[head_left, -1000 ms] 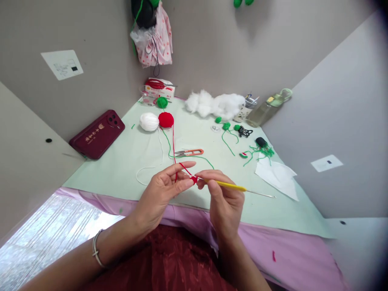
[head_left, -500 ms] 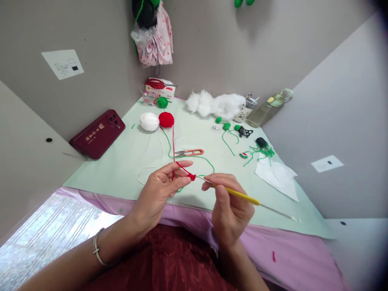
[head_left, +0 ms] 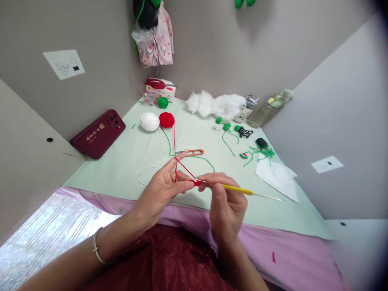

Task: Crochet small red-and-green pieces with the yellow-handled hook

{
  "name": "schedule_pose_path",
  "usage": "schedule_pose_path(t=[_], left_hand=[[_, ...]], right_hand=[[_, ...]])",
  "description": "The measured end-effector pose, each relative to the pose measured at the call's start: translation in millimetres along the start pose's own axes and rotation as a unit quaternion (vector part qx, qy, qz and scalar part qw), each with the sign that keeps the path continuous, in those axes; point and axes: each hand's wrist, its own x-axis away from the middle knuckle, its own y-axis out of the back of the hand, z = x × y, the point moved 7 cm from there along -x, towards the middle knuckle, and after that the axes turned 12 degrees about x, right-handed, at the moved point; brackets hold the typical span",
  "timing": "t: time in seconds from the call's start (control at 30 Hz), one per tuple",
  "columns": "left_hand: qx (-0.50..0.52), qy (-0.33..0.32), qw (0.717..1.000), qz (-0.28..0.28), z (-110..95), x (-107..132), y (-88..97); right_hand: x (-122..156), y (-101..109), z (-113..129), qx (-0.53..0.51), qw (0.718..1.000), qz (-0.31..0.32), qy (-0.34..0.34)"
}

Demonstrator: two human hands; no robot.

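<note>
My left hand [head_left: 165, 184] pinches a small red crochet piece [head_left: 197, 183] between thumb and fingers, with its index finger raised and red yarn [head_left: 184, 166] looped over it. That strand runs back to a red yarn ball [head_left: 166, 120]. My right hand [head_left: 227, 202] is closed around the yellow handle of a crochet hook [head_left: 238, 189]. The hook's tip lies at the red piece, close to the left thumb. Right fingertips touch or nearly touch the piece's right side. Just beyond the hands lie orange-handled thread snips [head_left: 195, 152], partly covered by my left index finger.
A white yarn ball [head_left: 150, 121] and green yarn ball [head_left: 163, 102] sit behind. White stuffing [head_left: 215, 104], a pen cup [head_left: 242, 111] and a bottle [head_left: 266, 109] line the back. Green crochet pieces [head_left: 226, 127] and white paper [head_left: 277, 176] lie right; a phone [head_left: 98, 133] leans left.
The hook has moved left, its tip now past the red piece's edge, and its handle tilts less. My right hand has come closer to the left. My left index finger has lifted, raising the yarn.
</note>
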Motion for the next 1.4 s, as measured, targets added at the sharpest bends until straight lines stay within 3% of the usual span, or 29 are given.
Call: schedule_pose_path(t=[0.07,0.13,0.2,0.27,0.37,0.5,0.6,0.73,0.87,0.97,1.07,1.13,1.23,1.3,1.4], left_hand=[[-0.015,-0.039,0.999,-0.005,-4,1,0.1],[-0.021,-0.066,0.997,-0.016,-6,1,0.7],[-0.011,-0.071,0.997,-0.020,-5,1,0.8],[0.004,-0.053,0.998,-0.021,-3,0,1.0],[0.018,-0.019,0.999,-0.031,-1,-1,3.2],[0.008,0.009,0.999,-0.035,-2,1,5.2],[-0.001,-0.009,0.999,-0.042,-6,3,5.8],[-0.015,-0.068,0.997,-0.031,-10,2,5.4],[-0.028,-0.098,0.994,-0.034,-11,0,10.0],[-0.026,-0.087,0.996,-0.027,-10,-1,9.6],[0.006,-0.027,1.000,-0.001,-4,0,5.4],[0.044,0.038,0.998,0.010,4,1,4.0],[0.078,0.107,0.991,0.011,11,2,4.2],[0.077,0.105,0.991,0.011,9,1,3.7],[0.047,0.062,0.997,0.007,1,0,1.8]], right_hand=[[3,0,12,0.102,0.991,-0.006,0.087],[9,-4,23,0.211,0.960,-0.022,0.181],[12,-7,25,0.263,0.940,-0.043,0.213],[10,-6,18,0.223,0.960,-0.043,0.165],[3,-5,2,0.066,0.997,-0.015,0.047],[-4,-5,-7,-0.072,0.997,0.015,-0.037],[-5,-2,-4,-0.057,0.998,0.017,-0.038],[-1,0,15,0.083,0.993,0.013,0.082],[10,-7,34,0.214,0.944,0.000,0.250],[16,-12,33,0.263,0.922,-0.020,0.284],[20,-14,29,0.311,0.904,-0.038,0.290],[18,-12,26,0.295,0.915,-0.032,0.273],[6,-4,14,0.169,0.972,0.005,0.164],[-2,0,4,0.059,0.996,0.016,0.072],[-8,2,-8,-0.065,0.998,0.011,-0.024]])
